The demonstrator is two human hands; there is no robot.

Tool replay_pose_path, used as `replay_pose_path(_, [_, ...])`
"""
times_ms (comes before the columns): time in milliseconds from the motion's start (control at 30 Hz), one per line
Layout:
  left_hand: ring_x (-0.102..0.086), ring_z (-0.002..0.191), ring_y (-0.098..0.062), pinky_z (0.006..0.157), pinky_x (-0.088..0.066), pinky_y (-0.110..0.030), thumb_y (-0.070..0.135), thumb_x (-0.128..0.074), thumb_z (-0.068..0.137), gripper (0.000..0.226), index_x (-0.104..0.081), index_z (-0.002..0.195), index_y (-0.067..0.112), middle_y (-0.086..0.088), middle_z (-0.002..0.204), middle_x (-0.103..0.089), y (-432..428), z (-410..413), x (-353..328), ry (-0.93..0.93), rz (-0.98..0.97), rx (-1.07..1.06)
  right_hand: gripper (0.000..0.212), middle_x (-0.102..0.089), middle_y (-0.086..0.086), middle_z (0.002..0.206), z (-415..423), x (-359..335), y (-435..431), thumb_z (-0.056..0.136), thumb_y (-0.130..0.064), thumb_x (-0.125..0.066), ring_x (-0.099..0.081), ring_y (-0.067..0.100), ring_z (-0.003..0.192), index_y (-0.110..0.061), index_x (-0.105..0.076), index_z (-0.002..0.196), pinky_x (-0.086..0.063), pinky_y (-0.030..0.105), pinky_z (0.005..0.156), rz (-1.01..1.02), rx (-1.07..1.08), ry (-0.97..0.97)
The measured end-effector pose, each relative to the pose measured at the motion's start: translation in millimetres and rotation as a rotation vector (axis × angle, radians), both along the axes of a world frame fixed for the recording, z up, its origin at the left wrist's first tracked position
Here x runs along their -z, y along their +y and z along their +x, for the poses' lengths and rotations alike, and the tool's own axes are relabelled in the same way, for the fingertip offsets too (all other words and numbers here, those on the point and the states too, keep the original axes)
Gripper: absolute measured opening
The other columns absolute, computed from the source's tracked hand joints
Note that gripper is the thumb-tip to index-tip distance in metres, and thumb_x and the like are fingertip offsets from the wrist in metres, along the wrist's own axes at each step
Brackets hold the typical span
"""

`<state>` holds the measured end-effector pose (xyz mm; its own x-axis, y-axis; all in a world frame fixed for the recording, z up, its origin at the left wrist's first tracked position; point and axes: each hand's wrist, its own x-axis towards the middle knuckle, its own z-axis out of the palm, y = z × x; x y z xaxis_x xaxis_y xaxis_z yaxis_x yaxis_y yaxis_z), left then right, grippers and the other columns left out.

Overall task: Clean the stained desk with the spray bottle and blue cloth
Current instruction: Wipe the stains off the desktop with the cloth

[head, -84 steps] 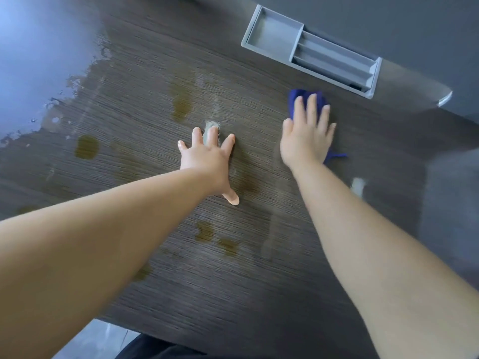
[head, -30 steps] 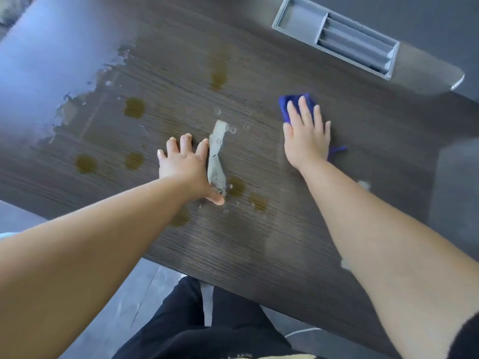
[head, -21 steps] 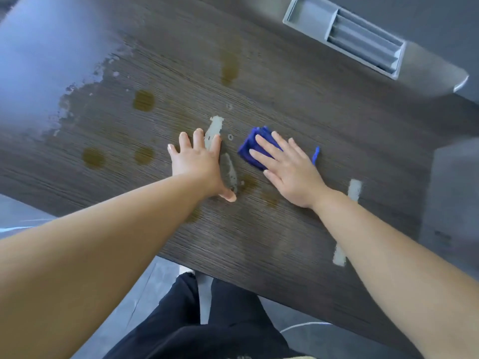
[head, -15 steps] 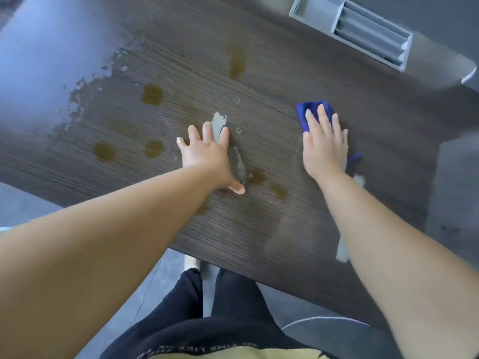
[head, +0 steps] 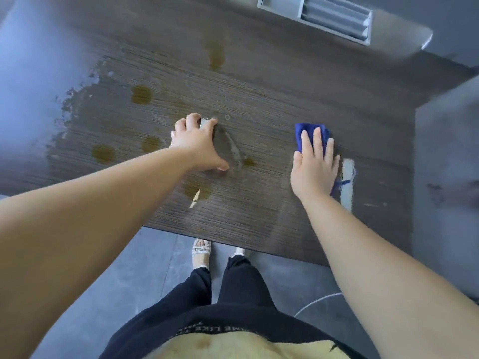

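Wet patch: a wide shiny film of liquid is lying far to the left of the blue cloth, reaching to the desk's left border; I judge it is spray waiting to be wiped.
Brown stains: several round amber spots are sitting left of the blue cloth, between the wet patch and the left hand, not yet cleaned.
Left hand: the bare left hand is pressing on the dark wood-grain desk, fingers spread and slightly curled, grasping nothing; it is probably bracing the body while leaning.
Pale smear: a grey streak is running just beside the left hand, between it and the blue cloth.
Blue cloth: the folded blue cloth is lying flat on the desk, only its far part and a corner showing.
Right hand: the right hand is lying on the cloth with fingers extended, pushing it down and not clenching, so it can slide.
Grey tray: a grey plastic organiser tray is sitting well behind the cloth, near the back edge.
Spray bottle: not in view.
Open room: leftward of the cloth the surface is lying free for strokes; the near edge is passing close below the wrists, so pulling strokes must be stopping early.
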<state>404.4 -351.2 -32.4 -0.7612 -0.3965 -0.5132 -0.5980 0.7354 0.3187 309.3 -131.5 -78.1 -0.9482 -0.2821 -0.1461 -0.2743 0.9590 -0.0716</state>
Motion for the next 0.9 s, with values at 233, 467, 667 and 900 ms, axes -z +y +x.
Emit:
replay_pose_path(233, [-0.007,0.14,-0.028,0.106,-0.031,-0.043,0.037,-0.066,0.078,0.072,-0.033,0.141,0.024,-0.007,0.15,-0.018,-0.3,34.4,-1.8,0.12,-0.078,0.085,0.049,-0.028,0.001,0.155,83.3,3.7,-31.3,0.097,-0.035,-0.026,-0.024,0.033,0.141,-0.026,-0.036,0.144,-0.021,0.052,0.111,-0.042,-0.781,-0.013])
replay_pose_path(467, [-0.009,0.139,-0.031,0.108,-0.028,-0.046,0.048,-0.064,0.079,0.077,-0.029,0.144,0.024,-0.007,0.151,-0.018,-12.4,71.0,-2.2,0.069,-0.143,0.079,0.048,-0.015,-0.003,0.158,33.8,4.4,-3.7,0.1,-0.034,-0.027,-0.012,0.029,0.145,-0.029,-0.025,0.148,-0.016,0.055,0.113,-0.061,-0.197,-0.006])
replay_pose_path(667, [-0.008,0.139,-0.03,0.109,-0.026,-0.046,0.067,-0.063,0.069,0.1,-0.016,0.147,0.027,-0.005,0.151,-0.015,-16.9,101.5,-3.7,0.039,-0.143,0.002,0.051,-0.027,0.005,0.155,98.0,7.0,-52.5,0.097,-0.039,-0.028,-0.022,0.035,0.141,-0.023,-0.033,0.145,-0.024,0.056,0.111,-0.092,-0.491,0.006])
replay_pose_path(900, [-0.007,0.14,-0.028,0.113,-0.02,-0.044,0.075,-0.069,0.053,0.121,-0.013,0.148,0.027,-0.004,0.152,-0.013,-27.1,119.2,4.0,-0.028,-0.17,0.025,0.047,-0.024,0.0,0.156,40.7,3.4,9.9,0.099,-0.032,-0.029,-0.021,0.032,0.142,-0.026,-0.033,0.145,-0.021,0.058,0.111,-0.052,-0.438,-0.012])
